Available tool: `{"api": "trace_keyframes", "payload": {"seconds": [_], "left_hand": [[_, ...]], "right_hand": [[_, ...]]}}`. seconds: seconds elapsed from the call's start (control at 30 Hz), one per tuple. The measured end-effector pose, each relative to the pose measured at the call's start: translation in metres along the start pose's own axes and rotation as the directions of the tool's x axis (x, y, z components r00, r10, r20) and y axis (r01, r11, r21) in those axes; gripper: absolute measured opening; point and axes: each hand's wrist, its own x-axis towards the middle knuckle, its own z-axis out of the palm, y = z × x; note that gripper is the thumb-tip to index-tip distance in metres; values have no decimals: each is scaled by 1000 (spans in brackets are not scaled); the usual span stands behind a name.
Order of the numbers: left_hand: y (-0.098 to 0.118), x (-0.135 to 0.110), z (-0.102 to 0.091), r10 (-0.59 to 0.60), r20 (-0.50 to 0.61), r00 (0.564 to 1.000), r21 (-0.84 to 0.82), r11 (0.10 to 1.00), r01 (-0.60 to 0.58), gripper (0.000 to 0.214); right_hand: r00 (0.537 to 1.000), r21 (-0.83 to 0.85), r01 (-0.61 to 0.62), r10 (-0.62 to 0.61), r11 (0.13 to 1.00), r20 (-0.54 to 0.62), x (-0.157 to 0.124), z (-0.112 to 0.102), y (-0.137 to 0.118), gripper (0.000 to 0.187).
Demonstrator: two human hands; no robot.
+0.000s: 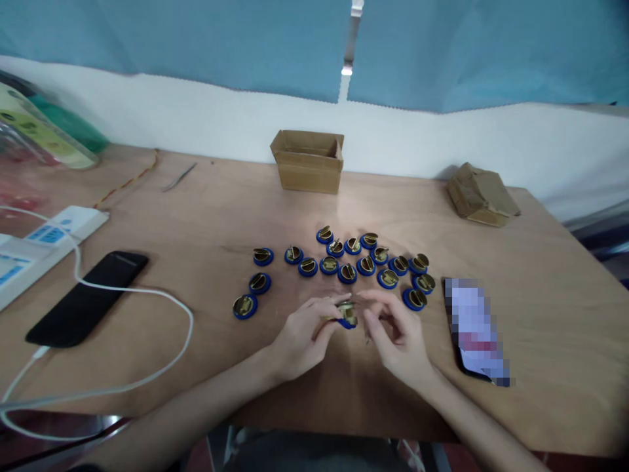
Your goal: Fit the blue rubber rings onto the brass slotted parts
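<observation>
My left hand [307, 334] pinches a round blue badge [348, 321] with a brass-coloured metal clip on its back, holding it just above the table near the front edge. Close to the right of that badge is my right hand [396, 337], its thumb and fingers curled together. What sits between those right fingertips, if anything, is too small to make out. Beyond both hands lie several similar blue badges [329, 265], brass clip side up, many with the clip raised. A few more, such as the nearest badge [244, 306], form a short row on the left.
An open cardboard box [310, 174] stands at the back, and a crumpled brown carton [484, 195] lies back right. A lit phone [474, 328] is right of my hands. On the left are a black phone [88, 298], a white cable [189, 328] and a power strip [73, 226].
</observation>
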Motion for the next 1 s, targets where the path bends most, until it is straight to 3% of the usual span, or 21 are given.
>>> {"api": "trace_keyframes", "payload": {"seconds": [0.2,0.33,1.0], "left_hand": [[-1,0,1,20,11,1000,-54,998,-20,26],[-1,0,-1,26,10,1000,-59,998,-26,27],[-1,1,-2,25,24,999,-41,999,-24,27]], "right_hand": [[975,130,-183,163,974,148,-1,7,3,6],[953,163,-263,230,951,195,0,6,4,13],[949,119,-252,222,960,222,2,5,4,13]]}}
